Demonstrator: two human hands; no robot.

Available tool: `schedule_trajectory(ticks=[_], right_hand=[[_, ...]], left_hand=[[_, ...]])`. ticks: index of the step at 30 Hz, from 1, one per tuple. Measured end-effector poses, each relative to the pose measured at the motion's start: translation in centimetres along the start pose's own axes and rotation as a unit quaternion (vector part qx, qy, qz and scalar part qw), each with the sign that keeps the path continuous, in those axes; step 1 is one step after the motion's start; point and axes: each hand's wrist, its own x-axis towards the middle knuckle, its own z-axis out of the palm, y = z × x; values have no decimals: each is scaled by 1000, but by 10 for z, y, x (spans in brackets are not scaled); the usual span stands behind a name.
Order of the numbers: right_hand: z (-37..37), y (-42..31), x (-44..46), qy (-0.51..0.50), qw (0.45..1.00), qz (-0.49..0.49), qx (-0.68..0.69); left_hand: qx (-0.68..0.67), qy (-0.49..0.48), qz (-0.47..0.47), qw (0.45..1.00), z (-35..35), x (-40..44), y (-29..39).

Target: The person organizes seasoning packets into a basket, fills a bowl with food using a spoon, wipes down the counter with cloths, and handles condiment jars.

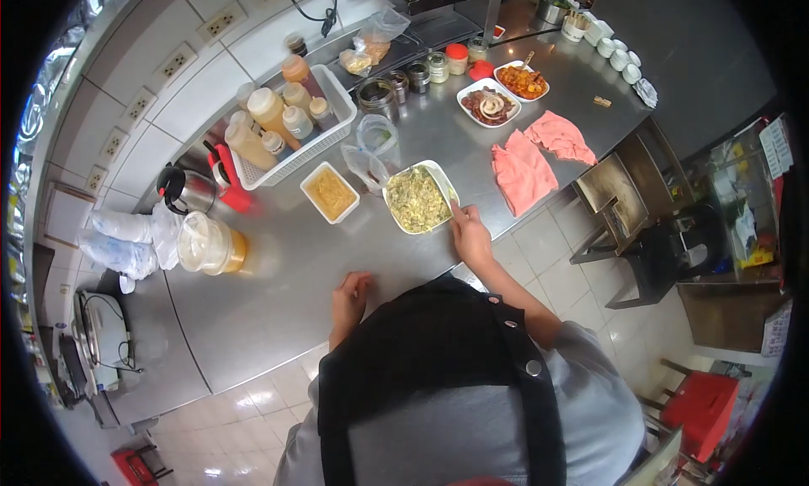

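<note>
We have the fingers of our right hand [472, 236] closed at the right-hand rim of the white bowl [415, 226] of chopped food [413, 198], probably to steady it on the surface [278, 309]; whether they also pinch a utensil, we cannot tell. Our left hand [349, 304] rests by the near edge, seemingly holding nothing, its fingers curled, though how tightly we cannot tell. The tub of yellowish paste [329, 193] sits left of the bowl, likely for easy reach, while the rimmed basket [344, 94] seems to corral the squeeze bottles [268, 111] beyond.
</note>
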Motion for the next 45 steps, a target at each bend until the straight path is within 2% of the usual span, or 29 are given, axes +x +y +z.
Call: schedule_trajectory(ticks=[7,13,17,20,24,26,28,30,31,33,35,37,39,43,45], right_hand=[[-41,9,37,-12,995,-88,-53],[-42,-5,86,-75,979,-145,-119],[-45,-7,88,-111,953,-203,-196],[-65,-18,87,-149,948,-187,-210],[-68,-15,100,-144,944,-196,-225],[-64,-13,108,-138,937,-232,-223],[-76,-24,110,-162,935,-225,-223],[-79,-23,119,-185,931,-222,-224],[-78,-10,125,-158,943,-228,-186],[-82,-5,133,-130,952,-233,-148],[-91,-8,134,-125,972,-164,-110],[-82,6,136,-103,976,-157,-111],[-75,15,138,-81,979,-151,-112],[-56,42,137,-64,989,-89,-104],[-53,51,134,-50,990,-73,-112]], left_hand=[[9,37,15,999,2,9,5],[56,4,28,998,6,14,7],[36,6,22,999,14,18,11],[21,4,18,1000,16,19,17],[-3,-6,0,1000,25,17,8],[-35,-13,-25,999,36,21,-1],[-65,-17,-53,996,52,30,-12],[-302,-77,-184,932,72,47,-12],[-303,-74,-184,932,80,56,-7],[-393,-162,-269,865,91,77,12],[-404,-152,-262,863,106,90,18],[-416,-146,-256,860,114,95,18],[-393,-98,-235,884,119,96,19],[-330,-119,-256,901,104,111,5],[-258,-165,-238,922,86,116,0]])
